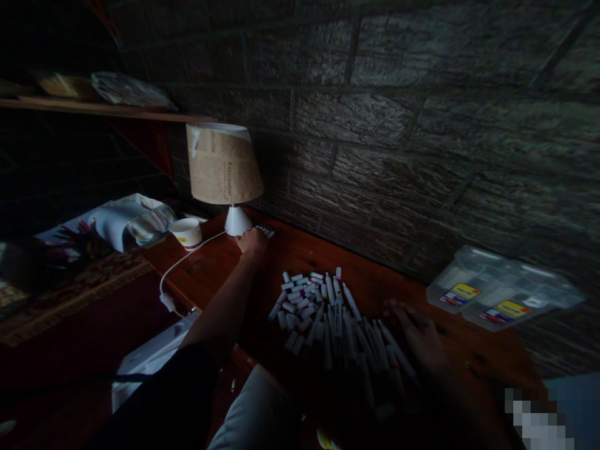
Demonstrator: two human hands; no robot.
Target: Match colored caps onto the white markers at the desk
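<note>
My left hand (pixel 254 240) reaches across the table to the foot of the lamp, its fingers curled. Several white markers (pixel 267 230) lie side by side against its far side, and what the fingers hold, if anything, is hidden. Over the right part of the table is my right hand (pixel 417 331), dim, with its fingers stretched out and apart. It is beside a heap of long white markers (pixel 347 325). Left of these lies a pile of short white marker caps (pixel 297 303), some with coloured bands.
A table lamp (pixel 225 164) with a newsprint shade stands at the back left, its white cord (pixel 180 257) hanging over the edge. Beside it is a paper cup (pixel 186 232). Clear plastic cases (pixel 497 275) stand at the right by the brick wall (pixel 375 125).
</note>
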